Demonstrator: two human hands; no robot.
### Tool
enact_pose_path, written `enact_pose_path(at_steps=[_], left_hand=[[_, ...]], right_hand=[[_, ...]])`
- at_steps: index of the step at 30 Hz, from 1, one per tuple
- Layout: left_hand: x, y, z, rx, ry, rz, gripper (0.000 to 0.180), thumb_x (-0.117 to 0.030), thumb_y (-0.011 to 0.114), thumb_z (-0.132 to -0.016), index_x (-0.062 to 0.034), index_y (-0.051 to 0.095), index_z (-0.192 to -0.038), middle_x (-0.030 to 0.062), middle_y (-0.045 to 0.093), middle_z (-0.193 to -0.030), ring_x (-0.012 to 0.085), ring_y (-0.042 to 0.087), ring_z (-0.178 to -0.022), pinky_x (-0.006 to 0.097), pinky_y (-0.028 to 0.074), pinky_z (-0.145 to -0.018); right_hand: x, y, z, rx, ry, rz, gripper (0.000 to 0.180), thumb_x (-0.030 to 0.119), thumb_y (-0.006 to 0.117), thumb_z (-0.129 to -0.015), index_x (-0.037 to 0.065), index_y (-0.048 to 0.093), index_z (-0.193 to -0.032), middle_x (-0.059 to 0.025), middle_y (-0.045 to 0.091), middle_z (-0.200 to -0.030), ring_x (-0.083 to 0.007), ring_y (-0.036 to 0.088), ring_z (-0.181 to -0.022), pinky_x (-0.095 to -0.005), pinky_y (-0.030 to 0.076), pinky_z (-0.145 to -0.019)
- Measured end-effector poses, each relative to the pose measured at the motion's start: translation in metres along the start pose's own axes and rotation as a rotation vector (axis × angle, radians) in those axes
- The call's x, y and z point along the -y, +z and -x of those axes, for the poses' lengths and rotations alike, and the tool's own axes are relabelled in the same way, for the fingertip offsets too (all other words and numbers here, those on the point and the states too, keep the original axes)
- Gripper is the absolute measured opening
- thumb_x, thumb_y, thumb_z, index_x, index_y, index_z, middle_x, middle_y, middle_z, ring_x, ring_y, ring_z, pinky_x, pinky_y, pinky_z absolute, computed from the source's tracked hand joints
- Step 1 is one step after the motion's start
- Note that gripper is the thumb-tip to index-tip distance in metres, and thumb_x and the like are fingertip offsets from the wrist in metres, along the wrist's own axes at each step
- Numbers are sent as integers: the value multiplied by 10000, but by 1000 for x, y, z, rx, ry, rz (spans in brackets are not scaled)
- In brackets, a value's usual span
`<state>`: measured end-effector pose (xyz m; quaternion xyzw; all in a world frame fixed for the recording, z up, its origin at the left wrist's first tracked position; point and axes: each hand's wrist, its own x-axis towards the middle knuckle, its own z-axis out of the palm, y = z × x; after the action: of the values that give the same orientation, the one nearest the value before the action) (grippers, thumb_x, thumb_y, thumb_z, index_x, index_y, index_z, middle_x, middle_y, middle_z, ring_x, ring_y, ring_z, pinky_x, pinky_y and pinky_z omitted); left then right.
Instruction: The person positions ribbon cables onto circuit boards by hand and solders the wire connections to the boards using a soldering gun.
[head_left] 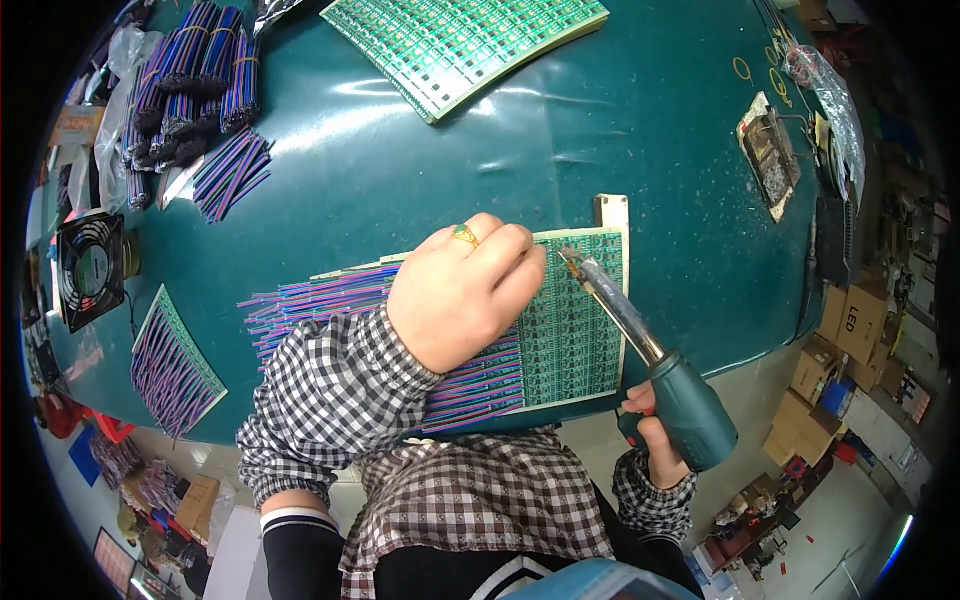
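In my right hand [662, 448] is a soldering iron [690, 405] with a dark green handle. Its metal tip reaches up and left to the top of a green circuit board panel [575, 330]. My left hand [462, 290], wearing a ring, lies over the panel with its fingers curled together near the iron's tip. Whatever those fingers pinch is hidden. Rows of blue, purple and dark wires [475, 385] run out leftward from the panel, passing beneath my left hand and checked sleeve. A pale strip [612, 212] sticks out at the panel's top right corner.
Bundled wires [205, 55] and a loose wire pile [232, 175] lie at the far left. A fan [90, 270] stands at the left edge near a wired board piece [180, 365]. More circuit panels [470, 45] are stacked at the back. A stained tray [768, 155] sits right.
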<state>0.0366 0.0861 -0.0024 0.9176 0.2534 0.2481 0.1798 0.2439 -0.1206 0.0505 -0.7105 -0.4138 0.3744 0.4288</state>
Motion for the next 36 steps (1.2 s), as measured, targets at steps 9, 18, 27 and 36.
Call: enact_pose_path(at_steps=[9, 18, 27, 36], left_hand=[[4, 0, 1, -13, 4, 32, 234, -135, 610, -749, -42, 631, -963, 44, 547, -903, 186, 567, -822, 304, 499, -669], [2, 1, 0, -15, 8, 22, 239, -136, 609, -743, -42, 626, -962, 47, 547, -903, 190, 566, -819, 307, 499, -666], [2, 1, 0, -25, 12, 7, 238, -138, 612, -731, -41, 624, -948, 49, 542, -897, 191, 564, -811, 308, 498, -659], [2, 3, 0, -30, 11, 13, 231, -140, 612, -736, -43, 624, -945, 48, 543, -897, 191, 565, -810, 310, 498, -655]], right_hand=[[-1, -2, -1, 38, -41, 85, 696, 278, 846, -763, -97, 545, -1267, -92, 717, -855, -202, 693, -801, -348, 535, -803], [-1, -2, -1, 62, -19, 155, 677, 272, 846, -758, -94, 561, -1250, -81, 710, -840, -203, 685, -813, -346, 532, -798], [3, 2, -2, 33, -4, 106, 660, 260, 852, -754, -91, 573, -1238, -84, 708, -854, -202, 686, -804, -346, 534, -804], [1, 2, -3, 21, -20, 120, 643, 258, 858, -754, -86, 585, -1222, -81, 696, -843, -183, 673, -771, -318, 535, -751]])
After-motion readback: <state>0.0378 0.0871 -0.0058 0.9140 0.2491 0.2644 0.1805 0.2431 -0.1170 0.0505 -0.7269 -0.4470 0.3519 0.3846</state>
